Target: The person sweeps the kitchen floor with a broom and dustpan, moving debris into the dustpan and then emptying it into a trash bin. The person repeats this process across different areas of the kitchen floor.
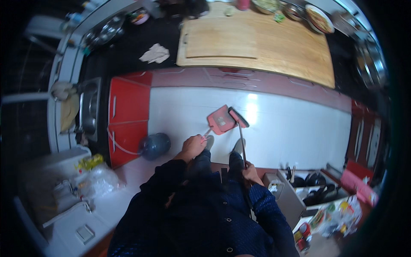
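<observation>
A pink long-handled dustpan [221, 120] is near the middle of the white floor, with some small pale debris in its pan. My left hand [194, 146] is closed round the upper end of its handle. Close against the pan's right edge is a pink broom [238, 117] with dark bristles. Its handle runs down towards my body, and my right hand [252, 173] grips it near my right thigh. Both tool heads lie just beyond my shoes.
A large blue water jug [155, 146] stands by the red cabinets [129, 109] on the left, joined to a hose. Ahead is a counter with a wooden board [289, 48] and a cloth [155, 53]. An open drawer [301, 196] with pans is at the lower right.
</observation>
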A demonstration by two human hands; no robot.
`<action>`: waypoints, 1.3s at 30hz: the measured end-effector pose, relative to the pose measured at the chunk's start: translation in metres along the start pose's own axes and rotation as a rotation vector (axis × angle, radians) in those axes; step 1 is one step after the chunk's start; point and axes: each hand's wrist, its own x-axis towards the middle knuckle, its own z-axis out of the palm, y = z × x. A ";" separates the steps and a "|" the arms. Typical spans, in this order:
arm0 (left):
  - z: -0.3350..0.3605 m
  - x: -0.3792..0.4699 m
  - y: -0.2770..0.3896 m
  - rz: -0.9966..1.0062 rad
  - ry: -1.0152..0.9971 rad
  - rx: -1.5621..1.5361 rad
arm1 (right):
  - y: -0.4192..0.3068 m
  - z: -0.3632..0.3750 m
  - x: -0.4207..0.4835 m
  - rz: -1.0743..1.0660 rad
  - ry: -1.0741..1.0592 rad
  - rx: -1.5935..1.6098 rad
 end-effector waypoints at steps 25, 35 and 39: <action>0.081 -0.134 -0.201 -0.420 0.563 -0.533 | -0.035 0.026 0.039 -0.048 -0.222 -0.327; 0.121 -0.155 -0.276 -0.516 0.631 -0.934 | -0.144 0.119 0.075 -0.302 -0.406 -0.523; 0.119 -0.158 -0.285 -0.598 0.558 -0.908 | -0.176 0.159 0.117 -0.576 -0.268 -0.925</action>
